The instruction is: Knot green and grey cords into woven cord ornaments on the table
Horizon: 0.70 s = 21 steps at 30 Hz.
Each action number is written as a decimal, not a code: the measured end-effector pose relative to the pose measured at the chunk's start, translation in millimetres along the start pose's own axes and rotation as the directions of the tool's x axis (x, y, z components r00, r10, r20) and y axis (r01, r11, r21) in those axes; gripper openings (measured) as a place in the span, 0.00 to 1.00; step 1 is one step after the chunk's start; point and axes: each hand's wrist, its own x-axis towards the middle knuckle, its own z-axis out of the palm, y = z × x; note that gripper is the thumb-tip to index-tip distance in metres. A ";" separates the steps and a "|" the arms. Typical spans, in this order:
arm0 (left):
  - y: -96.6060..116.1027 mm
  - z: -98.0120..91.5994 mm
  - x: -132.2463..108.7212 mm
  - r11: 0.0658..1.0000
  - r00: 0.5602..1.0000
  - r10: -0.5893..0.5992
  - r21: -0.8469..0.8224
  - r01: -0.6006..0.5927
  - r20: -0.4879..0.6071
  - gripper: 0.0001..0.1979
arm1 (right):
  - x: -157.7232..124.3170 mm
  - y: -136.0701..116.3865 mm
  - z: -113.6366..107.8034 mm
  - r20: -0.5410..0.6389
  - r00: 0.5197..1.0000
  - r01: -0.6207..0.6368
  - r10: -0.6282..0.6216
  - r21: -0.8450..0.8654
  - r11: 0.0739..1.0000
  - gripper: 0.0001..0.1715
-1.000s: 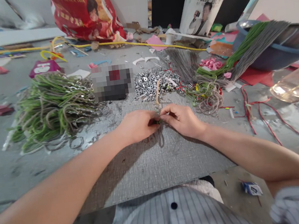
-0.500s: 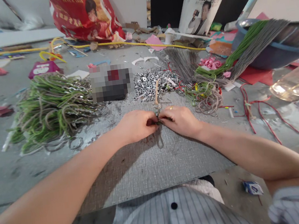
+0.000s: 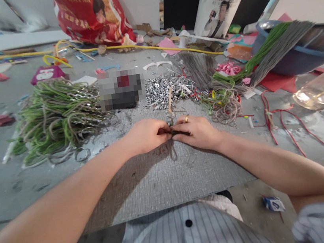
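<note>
My left hand (image 3: pixel 149 136) and my right hand (image 3: pixel 197 132) meet over the grey board (image 3: pixel 158 185), fingertips almost touching. Both pinch a small dark cord piece (image 3: pixel 171 131), mostly hidden by the fingers. A thin loop of cord (image 3: pixel 173 155) hangs below it on the board. Just beyond the fingertips a light wooden stick (image 3: pixel 170 98) points away, with a small metal part at its near end. Behind it lies a heap of metal nuts (image 3: pixel 158 92).
Green and grey cords (image 3: pixel 54 121) are piled at left, beside a dark blurred object (image 3: pixel 122 91). At right are tangled cords (image 3: pixel 222 105), red strings (image 3: pixel 268 115), a clear container (image 3: pixel 321 86) and a blue basin (image 3: pixel 285 59). A red bag (image 3: pixel 91 17) stands behind.
My right hand's fingers have shifted and spread slightly at the cord, with the ring showing more. My left hand has barely moved.
</note>
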 end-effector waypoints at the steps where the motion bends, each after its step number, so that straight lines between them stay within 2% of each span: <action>1: -0.1 -0.3 0.2 1.000 1.000 0.001 -0.004 -0.001 0.004 0.11 | 0.5 0.8 1.1 -0.001 1.000 -0.002 0.002 0.001 1.000 0.16; 5: -0.4 -1.5 0.6 1.000 1.000 0.024 -0.017 -0.023 0.016 0.11 | 2.9 5.6 4.9 -0.007 1.000 0.019 -0.019 0.016 1.000 0.14; 8: -1.1 -1.9 0.5 0.999 1.000 0.030 -0.011 -0.030 0.000 0.11 | 4.5 7.2 3.3 -0.005 0.997 0.083 -0.083 0.010 0.997 0.14; 13: -2.5 -1.3 -0.3 0.999 0.999 0.044 0.013 -0.044 -0.026 0.09 | 7.1 4.6 -2.6 0.053 0.985 0.166 -0.166 0.018 0.986 0.13; 21: -1.4 0.6 -1.3 0.997 0.999 0.040 0.061 -0.040 -0.014 0.11 | 8.0 -2.1 0.1 0.062 0.995 0.082 -0.081 -0.022 0.996 0.14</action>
